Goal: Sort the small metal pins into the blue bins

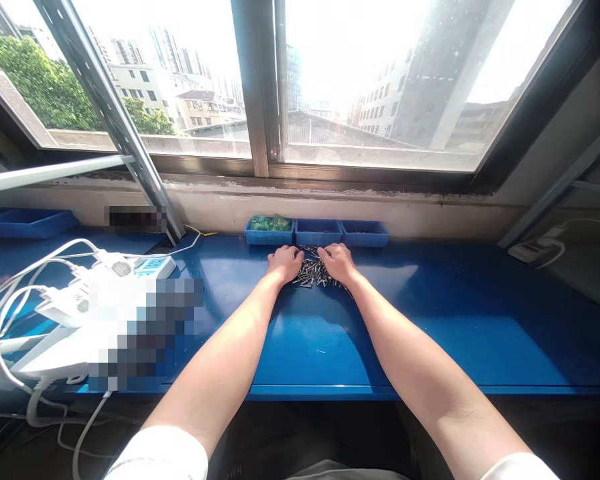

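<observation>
A pile of small metal screw-like pieces [312,272] lies on the blue table [310,340], between my two hands. My left hand [285,262] rests at the pile's left side, its fingers curled downward. On the right side, my right hand [338,261] touches the pieces with bent fingers. The fingertips of both hands are hidden, so what they may hold cannot be made out. Just behind the hands stand three joined blue bins: the left bin [269,237] with green packets [270,223], the middle bin [319,237], and the right bin [365,239] with small dark bits.
White power strips and plugs [120,267] with tangled cables cover the table's left side, beside a blurred patch. A blue tray [35,225] sits at the far left. Metal posts [153,180] rise before the window. A white socket [527,251] lies far right.
</observation>
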Available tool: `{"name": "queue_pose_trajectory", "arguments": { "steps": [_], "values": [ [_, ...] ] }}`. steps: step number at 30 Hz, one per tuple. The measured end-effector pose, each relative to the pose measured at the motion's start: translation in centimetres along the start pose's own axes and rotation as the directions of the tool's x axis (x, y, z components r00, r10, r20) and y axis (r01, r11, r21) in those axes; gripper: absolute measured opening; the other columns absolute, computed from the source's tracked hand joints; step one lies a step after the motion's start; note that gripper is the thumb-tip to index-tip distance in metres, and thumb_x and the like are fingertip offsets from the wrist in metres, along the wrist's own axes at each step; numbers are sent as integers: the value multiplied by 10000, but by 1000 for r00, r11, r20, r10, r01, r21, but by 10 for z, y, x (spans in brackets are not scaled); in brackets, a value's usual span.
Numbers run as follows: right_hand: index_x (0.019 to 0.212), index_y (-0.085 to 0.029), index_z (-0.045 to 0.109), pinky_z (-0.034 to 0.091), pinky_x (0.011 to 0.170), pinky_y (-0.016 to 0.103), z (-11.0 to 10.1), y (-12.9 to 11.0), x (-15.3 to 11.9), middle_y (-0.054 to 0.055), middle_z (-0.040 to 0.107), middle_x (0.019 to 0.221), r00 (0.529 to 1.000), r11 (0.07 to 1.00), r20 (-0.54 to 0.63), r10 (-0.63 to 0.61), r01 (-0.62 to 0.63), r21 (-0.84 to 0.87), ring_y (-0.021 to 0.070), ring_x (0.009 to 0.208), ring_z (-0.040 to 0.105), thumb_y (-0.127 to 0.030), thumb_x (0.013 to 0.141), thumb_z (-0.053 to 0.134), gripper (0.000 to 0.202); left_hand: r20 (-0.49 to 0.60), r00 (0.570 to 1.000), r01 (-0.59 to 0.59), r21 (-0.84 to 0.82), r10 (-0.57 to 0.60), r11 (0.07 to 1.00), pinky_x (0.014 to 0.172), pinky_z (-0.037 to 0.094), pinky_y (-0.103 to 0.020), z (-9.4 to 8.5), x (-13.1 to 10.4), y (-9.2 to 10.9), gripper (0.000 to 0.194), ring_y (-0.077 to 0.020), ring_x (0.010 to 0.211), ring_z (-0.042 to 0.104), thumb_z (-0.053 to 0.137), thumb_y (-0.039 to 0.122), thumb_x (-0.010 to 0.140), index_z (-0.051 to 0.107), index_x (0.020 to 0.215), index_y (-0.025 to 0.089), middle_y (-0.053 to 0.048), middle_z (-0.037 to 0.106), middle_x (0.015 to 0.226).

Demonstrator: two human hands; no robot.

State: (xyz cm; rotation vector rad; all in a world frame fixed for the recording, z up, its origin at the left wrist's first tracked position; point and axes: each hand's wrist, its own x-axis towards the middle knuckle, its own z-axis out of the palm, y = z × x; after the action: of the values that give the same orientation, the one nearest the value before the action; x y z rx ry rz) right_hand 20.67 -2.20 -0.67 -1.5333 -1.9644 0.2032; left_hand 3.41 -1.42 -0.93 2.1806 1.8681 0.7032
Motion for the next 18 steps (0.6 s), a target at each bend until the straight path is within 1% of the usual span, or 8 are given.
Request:
{"name": "queue_pose_trajectory", "arguments": {
  "steps": [2,4,8,11,14,18],
  "values": [
    [858,-205,708,371,850,301,1,1,0,61,671,954,999,999,-37,26,-26,-21,215,991,530,-380,868,426,332,-5,1000,0,2,0,1000,910,349,-436,1,0,0,393,-274,1095,505,306,441,888,637,929,234,-77,615,1097],
    [880,-223,714,375,861,310,3,1,2,53,674,967,998,998,-36,47,-49,-50,218,994,534,-348,839,477,271,-8,1000,-4,7,4,1000,908,348,-439,2,1,-1,400,-275,1093,503,301,447,889,640,928,238,-73,615,1091],
    [862,-232,732,396,839,326,6,2,8,61,682,953,995,991,38,95,-90,-100,231,964,559,-367,816,501,271,-6,1000,-3,14,3,1000,910,343,-437,2,0,-1,413,-271,1091,496,300,458,888,646,914,234,-81,615,1086],
    [835,-213,734,408,817,320,8,2,11,74,682,938,993,991,69,93,-86,-106,225,918,580,-355,817,495,278,-7,1000,-10,9,10,1000,909,345,-443,2,-1,0,427,-274,1084,501,293,464,889,651,906,231,-86,613,1089],
    [832,-185,720,411,812,324,10,2,11,98,667,951,996,991,58,74,-67,-117,228,916,578,-320,830,478,278,-14,1000,-17,9,17,1000,906,349,-451,1,-2,1,425,-281,1084,505,298,466,889,650,901,228,-91,618,1081],
    [856,-149,686,399,821,328,13,3,10,121,648,953,997,992,25,68,-64,-112,242,966,549,-280,858,444,275,-15,1000,-3,2,3,1000,924,344,-450,0,-2,1,384,-277,1102,505,323,444,891,638,941,230,-91,623,1097]
  ]
}}
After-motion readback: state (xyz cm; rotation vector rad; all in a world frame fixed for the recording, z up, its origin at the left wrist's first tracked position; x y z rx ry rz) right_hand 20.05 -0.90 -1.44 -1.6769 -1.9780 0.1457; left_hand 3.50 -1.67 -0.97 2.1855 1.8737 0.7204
